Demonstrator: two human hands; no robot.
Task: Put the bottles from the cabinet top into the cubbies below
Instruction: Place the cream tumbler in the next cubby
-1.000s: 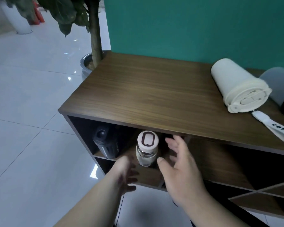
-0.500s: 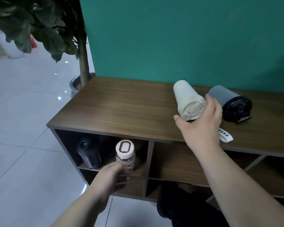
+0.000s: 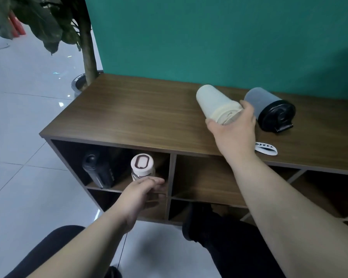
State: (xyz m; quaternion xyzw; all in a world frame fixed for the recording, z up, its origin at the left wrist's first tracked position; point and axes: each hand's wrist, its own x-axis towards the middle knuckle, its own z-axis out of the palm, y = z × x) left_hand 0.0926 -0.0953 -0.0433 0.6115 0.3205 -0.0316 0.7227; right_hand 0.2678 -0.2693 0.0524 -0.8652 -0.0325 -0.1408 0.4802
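A cream bottle (image 3: 215, 102) lies on its side on the wooden cabinet top (image 3: 141, 115). My right hand (image 3: 234, 127) is closed around its lid end. Beside it on the right lies a grey bottle with a black lid (image 3: 269, 107). In the upper left cubby (image 3: 68, 155) stand a black bottle (image 3: 97, 171) and a clear bottle with a white lid (image 3: 142, 166). My left hand (image 3: 139, 197) rests at the cubby's front edge, fingers curled against the lower part of the clear bottle.
A white strap printed with letters (image 3: 266, 150) lies on the top near its front edge. The middle upper cubby (image 3: 205, 177) holds nothing. A potted tree (image 3: 86, 47) stands at the cabinet's left end. My dark-trousered legs (image 3: 229, 237) are below.
My right hand went from the left cubby up to the cabinet top and closed on the cream bottle. The left hand has stayed at the clear bottle in the cubby.
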